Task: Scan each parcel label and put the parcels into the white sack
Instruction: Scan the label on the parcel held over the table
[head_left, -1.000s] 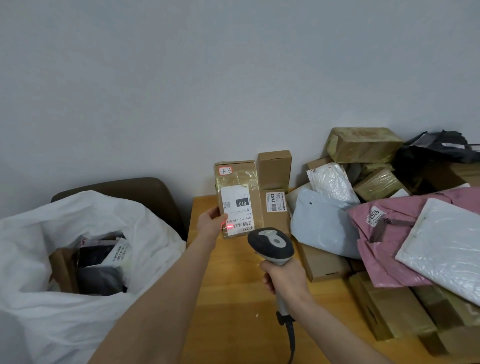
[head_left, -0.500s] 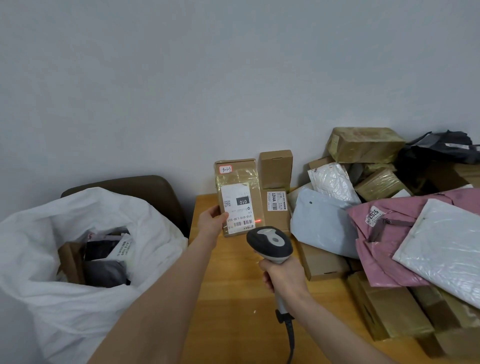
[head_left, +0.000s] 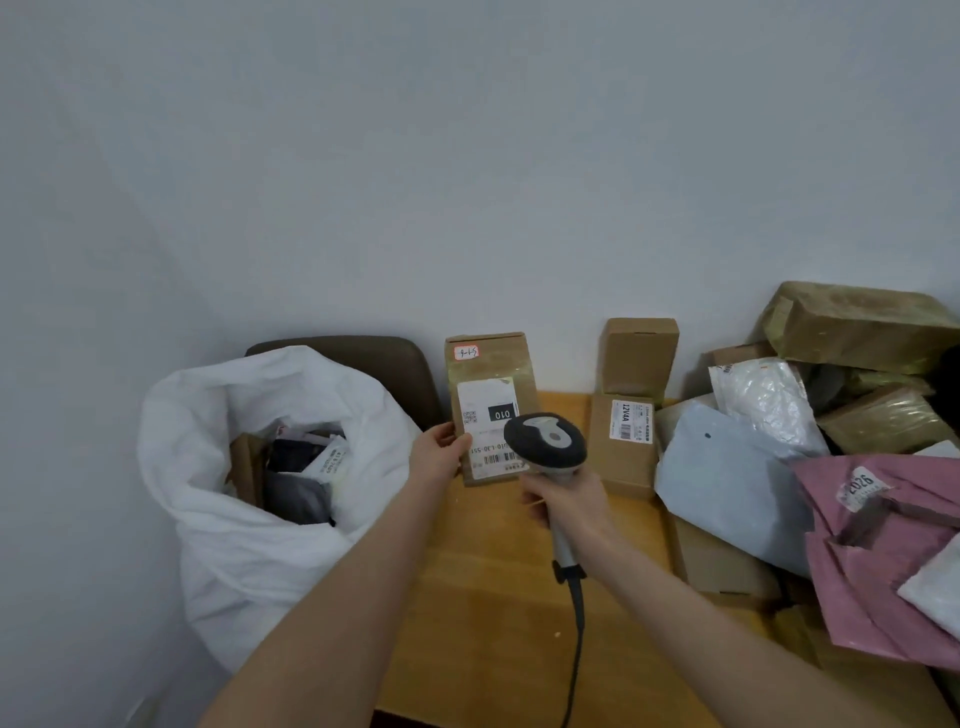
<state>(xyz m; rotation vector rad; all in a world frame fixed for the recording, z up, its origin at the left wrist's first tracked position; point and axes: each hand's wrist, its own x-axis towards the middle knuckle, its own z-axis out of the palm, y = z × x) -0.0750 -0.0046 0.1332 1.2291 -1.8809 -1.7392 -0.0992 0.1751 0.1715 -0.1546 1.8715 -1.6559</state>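
The crumpled white woven sack (head_left: 234, 561) stands open at the left of the pale wooden bench (head_left: 493, 597), already holding several parcels. A heap of bagged and boxed parcels (head_left: 737, 467) waits on the bench's right side. Between them, the small brown cardboard parcel with a white label (head_left: 491, 364) is held upright above the bench's far edge, label facing the camera.

The dark grey handheld corded scanner (head_left: 545, 441) sits just in front of the label's right part. No beam shows on the barcode strip (head_left: 498, 458), so I judge the scan needs the scanner's head squared to that strip and the box kept steady.

The left hand (head_left: 436, 454) pinches the box's left edge, thumb in front, clear of the barcode. The right hand (head_left: 569, 501) is wrapped round the scanner's handle, forearm reaching forward.
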